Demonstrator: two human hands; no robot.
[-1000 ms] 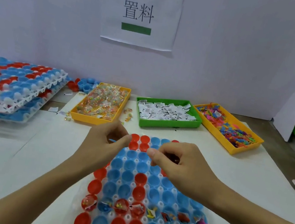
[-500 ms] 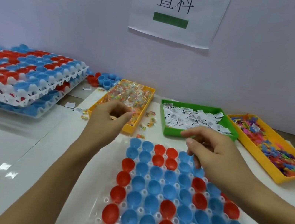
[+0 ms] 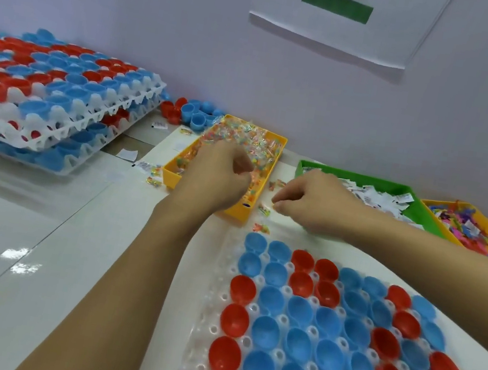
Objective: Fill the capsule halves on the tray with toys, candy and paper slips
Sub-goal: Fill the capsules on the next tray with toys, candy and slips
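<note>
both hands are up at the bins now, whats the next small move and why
Probably close the left hand on a few candy packets and bring them back to the tray. That hand is already curled over the yellow candy bin, and the capsule halves in view sit empty. The right hand hovers by loose packets on the table; whether either hand holds anything is unclear.

head cam | single view | looks forward-down, tilted | close over surface (image 3: 32,246) | wall (image 3: 166,26) behind
</note>
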